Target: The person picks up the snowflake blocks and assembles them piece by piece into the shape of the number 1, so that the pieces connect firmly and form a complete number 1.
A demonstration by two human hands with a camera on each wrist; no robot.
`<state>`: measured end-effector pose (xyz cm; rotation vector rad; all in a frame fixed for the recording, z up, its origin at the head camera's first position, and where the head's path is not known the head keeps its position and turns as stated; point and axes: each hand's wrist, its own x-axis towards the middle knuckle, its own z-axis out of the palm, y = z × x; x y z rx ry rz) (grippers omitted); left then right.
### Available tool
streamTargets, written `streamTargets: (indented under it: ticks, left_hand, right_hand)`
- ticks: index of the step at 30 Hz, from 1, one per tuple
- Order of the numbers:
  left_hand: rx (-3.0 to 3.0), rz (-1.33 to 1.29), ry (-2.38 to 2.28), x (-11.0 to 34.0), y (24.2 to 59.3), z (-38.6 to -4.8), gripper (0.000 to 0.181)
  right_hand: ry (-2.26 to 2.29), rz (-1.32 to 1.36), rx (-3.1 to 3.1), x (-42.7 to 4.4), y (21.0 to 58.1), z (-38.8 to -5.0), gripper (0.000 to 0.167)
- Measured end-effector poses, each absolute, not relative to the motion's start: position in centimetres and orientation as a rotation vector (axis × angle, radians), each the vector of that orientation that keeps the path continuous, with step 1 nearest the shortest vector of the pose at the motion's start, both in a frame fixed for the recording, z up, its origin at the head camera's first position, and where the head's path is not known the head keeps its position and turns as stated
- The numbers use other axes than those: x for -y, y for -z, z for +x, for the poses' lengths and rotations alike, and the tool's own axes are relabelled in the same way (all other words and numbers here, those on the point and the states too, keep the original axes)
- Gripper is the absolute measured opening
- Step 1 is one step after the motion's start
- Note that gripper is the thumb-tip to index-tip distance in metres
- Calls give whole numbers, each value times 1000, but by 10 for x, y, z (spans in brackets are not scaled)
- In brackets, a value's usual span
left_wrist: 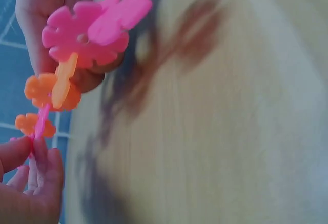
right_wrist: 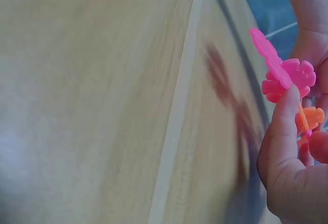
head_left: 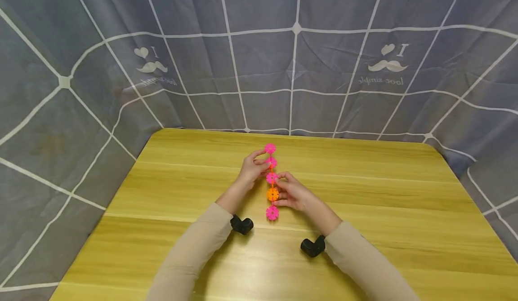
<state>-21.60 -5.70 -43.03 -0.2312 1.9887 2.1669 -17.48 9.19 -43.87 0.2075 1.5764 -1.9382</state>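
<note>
A chain of slotted flower-shaped plastic discs runs away from me in the head view, held above the table. A pink disc (head_left: pixel 272 213) ends it nearest me, followed by an orange disc (head_left: pixel 273 194). Further along come another pink disc (head_left: pixel 272 178) and a pink one (head_left: pixel 270 148) at the far end. Smaller links between them show edge-on. My left hand (head_left: pixel 251 170) pinches the far part from the left. From the right, my right hand (head_left: pixel 297 194) holds the middle with curled fingers. Pink discs (left_wrist: pixel 84 34) interlock at angles in the left wrist view; fingers partly hide the chain.
The wood-grain table (head_left: pixel 364 193) spreads around both hands. A grey curtain (head_left: pixel 263 63) with white lines hangs behind it and at the sides. Black camera mounts (head_left: pixel 242 225) sit at the wrists. The chain's shadow falls on the tabletop.
</note>
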Motion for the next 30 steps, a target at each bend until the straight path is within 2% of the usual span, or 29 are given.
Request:
streamTargets:
  ticks: [19,20,21,23,26,27,28,30]
  left_hand:
    - [-2074,-259,-2054,58,448,-233,43]
    - [-2089,-246,-2063,59,466,-245,41]
    - [-2115,-223,-2064,60,467,-246,39]
    - [-2180,-112,-2100,65,501,-268,34]
    - [-2343,62,-2058,75,515,-279,30]
    - [-2424,91,-1990,78,497,-268,31]
    - [-2500,125,-1922,82,495,-267,30]
    - [-2665,155,-1712,91,456,-244,29]
  right_hand:
    - [1727,346,-1843,-82,441,-194,16]
    - [1715,338,-1852,-82,441,-194,16]
    - [1700,328,-1864,-84,440,-194,18]
    - [1669,287,-1889,-89,437,-196,21]
    - [1606,150,-1929,-106,431,-198,29]
    - [1583,81,-1949,-114,427,-198,30]
    - [1561,6,-1979,-124,424,-198,30]
    - [1477,-196,-2136,-148,415,-198,30]
